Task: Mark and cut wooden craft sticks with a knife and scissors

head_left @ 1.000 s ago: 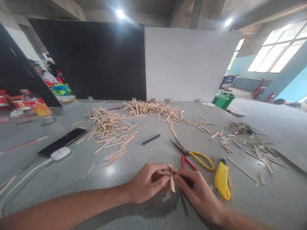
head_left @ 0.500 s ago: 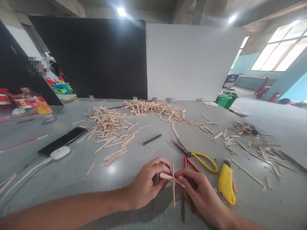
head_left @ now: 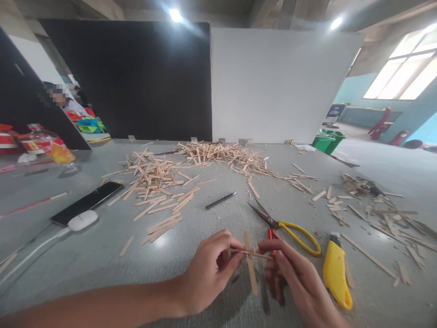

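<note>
Between my two hands is a cross of wooden craft sticks [head_left: 251, 275], raised just above the table. My left hand [head_left: 215, 269] pinches the left arm of the cross with thumb and fingertips. On the other side, my right hand [head_left: 290, 269] grips the right arm between thumb and index finger. One flat stick runs up and down through the crossing, its broad face toward me. Just beyond my right hand lie scissors [head_left: 273, 222] with one yellow and one red handle, the red one partly hidden by my fingers. A yellow utility knife [head_left: 336, 271] rests to the right.
Loose craft sticks [head_left: 153, 173] are heaped toward the back. A black pen [head_left: 221, 200] lies mid-table. To the left are a phone [head_left: 87, 202], a white mouse-shaped device [head_left: 83, 220] with a cable, and a bottle [head_left: 56, 148]. Stick scraps [head_left: 389, 214] litter the right side. A person sits far left.
The stick cross has been turned, so its upright stick now shows its broad face and the crossing piece appears edge-on. My right hand has shifted slightly right. The view has swung a little left.
</note>
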The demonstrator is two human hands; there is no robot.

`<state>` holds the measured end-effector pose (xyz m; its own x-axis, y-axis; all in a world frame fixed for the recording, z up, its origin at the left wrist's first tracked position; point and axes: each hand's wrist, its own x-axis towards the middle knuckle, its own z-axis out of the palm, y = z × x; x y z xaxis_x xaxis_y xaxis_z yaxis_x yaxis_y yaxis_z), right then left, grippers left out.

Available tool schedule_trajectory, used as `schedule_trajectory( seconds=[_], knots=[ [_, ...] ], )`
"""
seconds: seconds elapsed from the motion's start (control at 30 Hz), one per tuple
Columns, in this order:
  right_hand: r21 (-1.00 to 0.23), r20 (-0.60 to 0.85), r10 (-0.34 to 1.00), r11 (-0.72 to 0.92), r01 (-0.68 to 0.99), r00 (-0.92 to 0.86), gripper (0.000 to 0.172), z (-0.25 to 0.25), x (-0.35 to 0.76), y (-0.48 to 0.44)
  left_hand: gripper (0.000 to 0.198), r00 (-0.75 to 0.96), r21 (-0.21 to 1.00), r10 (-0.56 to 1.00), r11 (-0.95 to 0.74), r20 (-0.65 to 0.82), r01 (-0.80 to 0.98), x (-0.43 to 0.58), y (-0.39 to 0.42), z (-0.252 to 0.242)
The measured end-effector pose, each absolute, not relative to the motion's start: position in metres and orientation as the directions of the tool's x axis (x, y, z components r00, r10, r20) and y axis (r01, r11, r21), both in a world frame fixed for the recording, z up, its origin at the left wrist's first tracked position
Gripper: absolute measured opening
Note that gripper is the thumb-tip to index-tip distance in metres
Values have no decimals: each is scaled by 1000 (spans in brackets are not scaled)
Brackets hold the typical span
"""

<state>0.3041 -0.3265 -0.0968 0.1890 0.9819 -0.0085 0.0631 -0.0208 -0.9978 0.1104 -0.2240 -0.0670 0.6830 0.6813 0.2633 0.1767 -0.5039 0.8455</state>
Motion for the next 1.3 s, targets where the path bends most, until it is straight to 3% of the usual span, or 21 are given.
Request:
schedule_trajectory(
  seconds=[0.1,0.43,0.53,0.63,0.73,0.9,1.0,1.07,1.2,1.3],
  knots=[
    [-997,15,989,4,78,146,50,-96,305,-326,18,694,850,673,-499,257,169,110,-223,-68],
    [-926,125,987,79,369,104,41,-97,307,-322,18,699,875,684,-451,209,179,109,-225,-69],
    [-920,174,968,93,381,183,40,-103,310,-323,49,694,934,712,-311,108,174,107,-226,-73],
    [-904,245,941,134,406,235,34,-103,311,-324,84,786,968,618,-190,-11,163,106,-226,-76],
    [-861,318,924,188,472,211,29,-97,310,-325,107,846,967,531,-189,-44,169,106,-226,-76],
    [-812,385,904,235,534,187,28,-88,306,-326,73,864,947,503,-284,13,151,106,-226,-74],
    [-796,412,888,241,556,205,27,-88,306,-327,97,864,971,504,-212,11,112,105,-225,-73],
    [-790,423,884,252,560,199,27,-90,307,-328,96,865,973,501,-200,3,113,104,-225,-73],
    [-781,421,888,252,571,183,28,-93,307,-329,52,887,934,456,-342,66,106,104,-225,-72],
    [-786,412,889,235,572,200,27,-95,307,-329,35,875,890,458,-450,161,72,104,-226,-73]
  ],
)
